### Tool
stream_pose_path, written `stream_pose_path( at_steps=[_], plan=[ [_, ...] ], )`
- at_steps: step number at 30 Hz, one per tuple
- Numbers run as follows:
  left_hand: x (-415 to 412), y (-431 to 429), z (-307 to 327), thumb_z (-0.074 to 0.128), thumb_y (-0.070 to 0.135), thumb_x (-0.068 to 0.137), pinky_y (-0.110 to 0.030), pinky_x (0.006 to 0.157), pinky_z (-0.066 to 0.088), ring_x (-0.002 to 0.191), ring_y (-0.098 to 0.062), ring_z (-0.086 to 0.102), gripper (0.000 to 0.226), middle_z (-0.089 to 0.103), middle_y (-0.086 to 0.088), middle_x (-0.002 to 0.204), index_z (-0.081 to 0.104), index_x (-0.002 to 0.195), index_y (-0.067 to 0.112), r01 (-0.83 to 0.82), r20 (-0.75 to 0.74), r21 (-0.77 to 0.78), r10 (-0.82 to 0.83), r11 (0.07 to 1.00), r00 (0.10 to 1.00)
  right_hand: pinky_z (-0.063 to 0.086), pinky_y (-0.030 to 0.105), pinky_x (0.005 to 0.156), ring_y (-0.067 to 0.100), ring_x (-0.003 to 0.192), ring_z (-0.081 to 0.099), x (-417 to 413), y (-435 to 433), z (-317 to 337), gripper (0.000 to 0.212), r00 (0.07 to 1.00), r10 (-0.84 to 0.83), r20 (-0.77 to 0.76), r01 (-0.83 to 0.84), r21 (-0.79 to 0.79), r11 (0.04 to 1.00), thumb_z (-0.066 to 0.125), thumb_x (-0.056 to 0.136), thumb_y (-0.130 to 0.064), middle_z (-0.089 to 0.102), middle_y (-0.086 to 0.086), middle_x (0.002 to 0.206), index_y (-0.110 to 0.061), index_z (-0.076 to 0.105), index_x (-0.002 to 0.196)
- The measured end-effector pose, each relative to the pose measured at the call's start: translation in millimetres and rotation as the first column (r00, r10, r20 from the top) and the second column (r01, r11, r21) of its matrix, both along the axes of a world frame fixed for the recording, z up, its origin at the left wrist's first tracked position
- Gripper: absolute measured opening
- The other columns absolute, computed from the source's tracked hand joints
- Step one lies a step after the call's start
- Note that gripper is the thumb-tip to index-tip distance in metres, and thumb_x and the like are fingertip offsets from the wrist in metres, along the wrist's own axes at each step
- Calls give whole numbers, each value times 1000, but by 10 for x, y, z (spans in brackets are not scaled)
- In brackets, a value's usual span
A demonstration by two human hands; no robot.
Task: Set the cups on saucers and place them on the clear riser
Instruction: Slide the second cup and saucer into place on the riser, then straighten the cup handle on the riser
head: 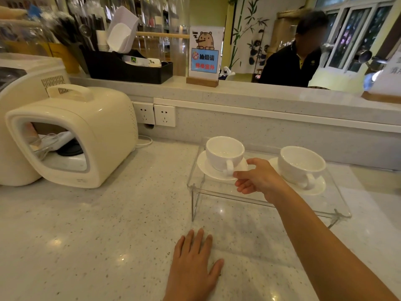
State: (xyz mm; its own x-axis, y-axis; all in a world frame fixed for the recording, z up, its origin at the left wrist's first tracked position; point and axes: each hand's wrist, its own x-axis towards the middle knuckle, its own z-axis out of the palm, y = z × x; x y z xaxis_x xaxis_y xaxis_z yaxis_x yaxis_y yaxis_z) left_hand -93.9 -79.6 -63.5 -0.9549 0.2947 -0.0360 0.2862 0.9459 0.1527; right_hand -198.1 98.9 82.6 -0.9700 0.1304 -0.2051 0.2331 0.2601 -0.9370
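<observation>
Two white cups stand on white saucers on top of the clear riser. The left cup sits on its saucer with the handle toward me. To the right, the second cup rests on its own saucer. My right hand reaches in between them, thumb and fingertips at the right rim of the left saucer, seemingly pinching it. My left hand lies flat on the counter in front of the riser, fingers spread, holding nothing.
A cream appliance with a top handle stands at the left of the speckled counter. Wall sockets sit behind it. A raised ledge carries a sign and a black organiser. A person sits beyond.
</observation>
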Motion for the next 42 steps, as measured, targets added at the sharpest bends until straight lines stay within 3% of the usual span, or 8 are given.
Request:
stream_pose_path(
  at_steps=[5, 10, 13, 16, 21, 30, 39, 42],
  plan=[
    [-5, 4, 24, 34, 63, 76, -39, 94, 49, 114, -18, 60, 59, 64, 5, 124, 65, 113, 30, -41, 21, 86, 39, 995, 999, 52, 21, 40, 13, 41, 63, 0, 1, 7, 49, 1000, 4, 7, -4, 6, 1000, 68, 79, -9, 67, 14, 67, -7, 44, 121],
    [-82, 18, -122, 14, 67, 84, -36, 116, -2, 144, -16, 0, 70, 6, 8, 158, 12, 145, 34, 13, -23, 122, -11, 992, 1000, 54, 23, 42, 13, 41, 63, 40, 2, 55, 43, 999, 32, 23, -32, 9, 999, 62, 83, -9, 66, 14, 67, 0, 45, 122],
    [-90, 42, -68, 2, 71, 78, -38, 116, 9, 143, -20, 12, 79, 19, 4, 156, 22, 143, 32, 6, -55, 69, -3, 998, 998, 57, 24, 46, 15, 47, 65, 90, 16, 101, 47, 999, 41, 35, -41, 1, 999, 57, 87, -12, 66, 14, 70, 0, 40, 128],
    [-68, 72, 48, -7, 72, 76, -46, 97, 43, 118, -30, 56, 96, 63, -5, 126, 64, 116, 22, -19, -15, 134, 21, 991, 1000, 59, 25, 52, 17, 56, 67, 183, 72, 162, 52, 997, 67, 41, -69, 43, 997, 55, 88, -17, 67, 12, 75, -5, 35, 135],
    [-73, 70, 75, -1, 72, 78, -52, 76, 54, 92, -36, 69, 97, 75, -11, 100, 76, 91, 14, -10, -19, 100, 12, 995, 1000, 58, 21, 64, 16, 72, 70, 525, 312, 245, 44, 993, 112, -21, -107, 178, 978, 59, 85, -28, 70, 6, 86, -12, 49, 125],
    [-109, 24, -59, 7, 71, 82, -64, 72, 50, 85, -54, 64, 99, 71, -29, 97, 73, 88, -3, 134, -166, 185, -103, 974, 981, 60, 30, 62, 25, 68, 72, 1093, 1043, 331, 18, 989, -148, 14, 148, 50, 988, 50, 91, -11, 71, 19, 83, 0, 60, 100],
    [-63, 64, -57, 12, 68, 83, -48, 75, 47, 72, -49, 67, 91, 73, -27, 83, 74, 76, 1, 120, -84, 325, -97, 938, 992, 60, 30, 62, 28, 69, 71, 836, 1141, 188, 14, 885, -450, 116, 462, -117, 879, 49, 90, -5, 69, 26, 85, 7, 51, 98],
    [-70, 51, 29, 13, 56, 89, -33, 93, 32, 82, -40, 63, 57, 69, 9, 115, 61, 97, 26, 265, -207, 420, -192, 868, 959, 58, 27, 48, 26, 57, 70, 744, 1123, 164, 31, 873, -470, 131, 487, -181, 855, 50, 89, 0, 67, 27, 79, 12, 46, 117]
  ],
)
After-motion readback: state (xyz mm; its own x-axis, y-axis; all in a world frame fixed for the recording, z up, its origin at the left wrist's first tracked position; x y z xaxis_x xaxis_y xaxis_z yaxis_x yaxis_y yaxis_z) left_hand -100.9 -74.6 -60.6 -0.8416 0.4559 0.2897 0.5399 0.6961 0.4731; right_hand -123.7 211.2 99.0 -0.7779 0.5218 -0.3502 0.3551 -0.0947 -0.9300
